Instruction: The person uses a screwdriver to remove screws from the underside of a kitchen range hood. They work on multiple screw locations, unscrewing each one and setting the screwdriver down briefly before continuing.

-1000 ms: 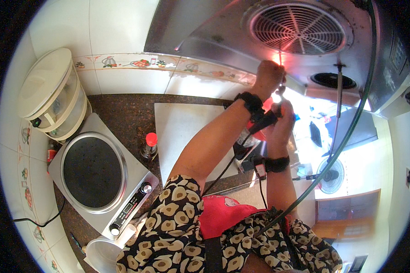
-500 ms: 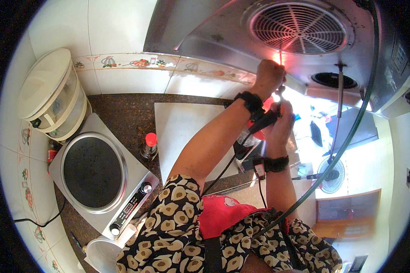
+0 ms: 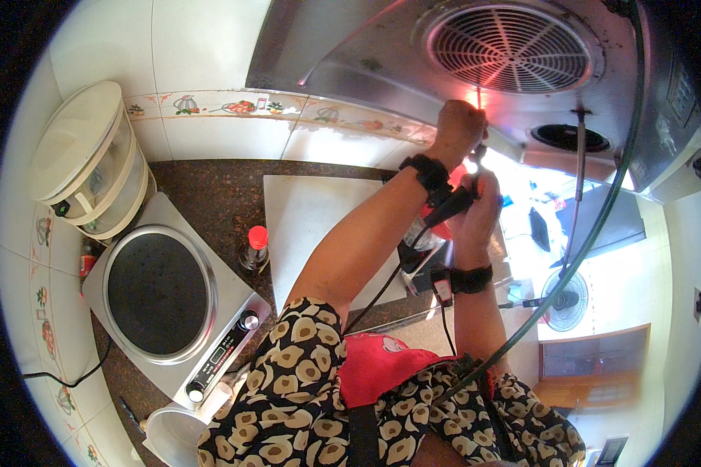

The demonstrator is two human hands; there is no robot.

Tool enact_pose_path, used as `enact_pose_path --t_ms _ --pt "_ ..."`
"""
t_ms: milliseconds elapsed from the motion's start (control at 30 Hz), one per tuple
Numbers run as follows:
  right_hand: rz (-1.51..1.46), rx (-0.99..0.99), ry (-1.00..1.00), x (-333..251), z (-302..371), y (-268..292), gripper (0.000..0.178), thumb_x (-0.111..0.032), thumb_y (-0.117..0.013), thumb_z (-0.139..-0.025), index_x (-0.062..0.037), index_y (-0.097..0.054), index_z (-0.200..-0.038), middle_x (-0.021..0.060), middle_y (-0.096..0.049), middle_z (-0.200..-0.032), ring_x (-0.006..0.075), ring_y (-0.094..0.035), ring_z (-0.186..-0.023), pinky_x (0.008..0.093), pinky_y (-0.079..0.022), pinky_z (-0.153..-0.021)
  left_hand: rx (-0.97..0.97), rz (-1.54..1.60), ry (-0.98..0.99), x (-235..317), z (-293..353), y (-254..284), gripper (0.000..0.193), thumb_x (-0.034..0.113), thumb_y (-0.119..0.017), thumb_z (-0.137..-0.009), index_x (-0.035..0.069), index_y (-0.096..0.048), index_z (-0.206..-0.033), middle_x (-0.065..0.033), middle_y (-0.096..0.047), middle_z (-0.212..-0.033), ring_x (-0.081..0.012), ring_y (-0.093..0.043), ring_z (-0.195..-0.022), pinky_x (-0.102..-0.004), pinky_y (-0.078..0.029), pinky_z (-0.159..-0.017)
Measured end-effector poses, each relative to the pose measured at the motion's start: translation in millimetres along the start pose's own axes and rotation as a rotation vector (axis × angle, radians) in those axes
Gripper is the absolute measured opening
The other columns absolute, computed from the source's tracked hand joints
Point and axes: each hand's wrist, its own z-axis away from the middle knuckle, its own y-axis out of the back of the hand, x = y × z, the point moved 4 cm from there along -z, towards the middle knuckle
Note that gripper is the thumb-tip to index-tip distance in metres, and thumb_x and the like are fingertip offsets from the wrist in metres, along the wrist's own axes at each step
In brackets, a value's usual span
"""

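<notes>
Your left hand (image 3: 461,128) is mostly curled in, your right hand (image 3: 477,210) curled just below; a small dark metallic piece (image 3: 481,156) shows between them, but glare hides which one grips it. It's near the edge of the silver metal range hood (image 3: 366,70). A loose pinch could drop it toward the dark speckled stone table (image 3: 202,187); the thin black cable (image 3: 382,292) could snag.

A speckled dark brown counter (image 3: 210,194) carries a round-topped hot plate (image 3: 160,294) on the left, a tiered storage box (image 3: 93,167) at the far left, a red-capped bottle (image 3: 255,253), right of it a pale board (image 3: 311,226), and a tub (image 3: 173,436) at the near left.
</notes>
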Motion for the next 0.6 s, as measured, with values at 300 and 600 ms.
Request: enact_pose_path --t_ms 300,600 --pt "-0.029 0.011 0.019 -1.8 0.7 1.7 0.020 -0.018 -0.054 -0.092 -0.0088 -0.051 -0.075 -0.0002 -0.048 -0.069 0.0094 -0.048 -0.062 0.0235 -0.042 -0.057 -0.008 -0.021 -0.020 -3.1 0.5 -3.1 0.035 0.015 -0.052 -0.093 0.000 -0.067 -0.065 -0.0101 -0.066 -0.058 -0.0169 -0.063 -0.049 -0.0331 -0.055 -0.053" --pt "0.021 -0.010 0.050 0.1 -1.0 3.3 0.026 -0.029 -0.056 -0.096 -0.0046 -0.067 -0.099 -0.0016 -0.048 -0.070 0.0085 -0.045 -0.063 0.0239 -0.035 -0.057 -0.037 0.042 0.061 5.3 5.5 -4.1 0.035 0.013 -0.050 -0.094 -0.004 -0.065 -0.067 -0.0129 -0.065 -0.059 -0.0187 -0.060 -0.043 -0.0338 -0.053 -0.044"
